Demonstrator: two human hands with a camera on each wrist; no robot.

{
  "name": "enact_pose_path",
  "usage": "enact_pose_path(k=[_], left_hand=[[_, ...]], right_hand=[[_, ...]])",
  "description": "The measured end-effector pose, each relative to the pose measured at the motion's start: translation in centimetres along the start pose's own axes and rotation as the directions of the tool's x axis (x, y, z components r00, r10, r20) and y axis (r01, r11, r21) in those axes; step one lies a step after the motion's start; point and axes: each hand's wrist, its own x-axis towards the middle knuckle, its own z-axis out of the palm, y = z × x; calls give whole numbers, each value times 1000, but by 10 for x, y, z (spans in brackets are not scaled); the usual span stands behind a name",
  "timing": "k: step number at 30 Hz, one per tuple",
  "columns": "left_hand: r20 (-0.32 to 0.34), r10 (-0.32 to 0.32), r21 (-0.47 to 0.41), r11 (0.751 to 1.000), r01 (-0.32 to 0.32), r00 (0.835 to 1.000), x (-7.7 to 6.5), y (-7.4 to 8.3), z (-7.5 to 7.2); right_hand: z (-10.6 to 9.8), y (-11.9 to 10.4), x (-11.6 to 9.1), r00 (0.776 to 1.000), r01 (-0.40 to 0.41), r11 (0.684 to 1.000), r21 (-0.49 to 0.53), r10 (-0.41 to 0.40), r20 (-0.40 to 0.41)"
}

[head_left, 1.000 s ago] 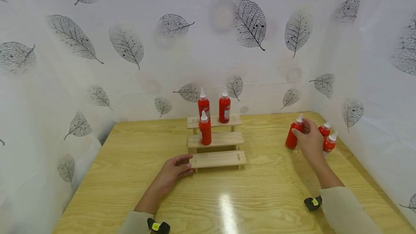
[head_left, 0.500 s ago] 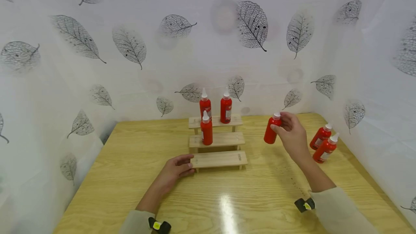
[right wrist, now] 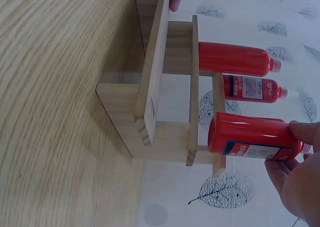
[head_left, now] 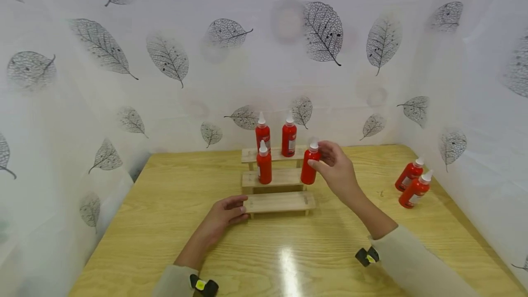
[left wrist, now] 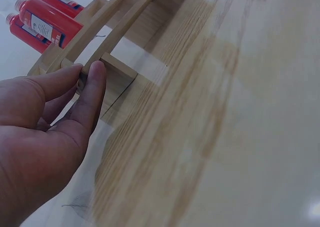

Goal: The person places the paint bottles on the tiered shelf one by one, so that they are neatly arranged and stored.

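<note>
My right hand [head_left: 339,171] pinches a red squeeze bottle [head_left: 309,168] with a white cap near its top, upright at the right end of the middle step. In the right wrist view, that bottle's base [right wrist: 220,133] is close by the middle step's edge. My left hand [head_left: 222,217] grips the left end of the lowest step of a three-tier wooden stand [head_left: 280,201]; thumb and fingers pinch its edge in the left wrist view. One red bottle [head_left: 264,168] stands on the middle step's left. Two more, a left bottle [head_left: 262,133] and a right bottle [head_left: 289,139], stand on the top step.
Near the table's right edge stand two more red bottles, a rear one [head_left: 409,175] and a front one [head_left: 414,192]. Behind the wood-grain table [head_left: 177,182] hangs a white leaf-print curtain [head_left: 255,72], which also runs along both sides.
My right hand has carried the red bottle leftward from beside the two bottles at the right to the stand's middle step. The left hand keeps its grip on the stand.
</note>
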Motion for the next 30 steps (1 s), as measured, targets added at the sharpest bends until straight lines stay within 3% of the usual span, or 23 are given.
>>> enact_pose_path(k=[5, 12, 30], left_hand=[[-5, 0, -5, 1000, 0, 1000, 0, 0, 1], [-1, 6, -7, 1000, -6, 1000, -2, 1, 0], [15, 15, -28, 999, -15, 1000, -1, 1, 1]], right_hand=[[21, -3, 5, 999, 47, 999, 26, -47, 11], [41, -3, 12, 998, 53, 997, 54, -54, 19], [54, -3, 14, 999, 48, 999, -24, -48, 2]])
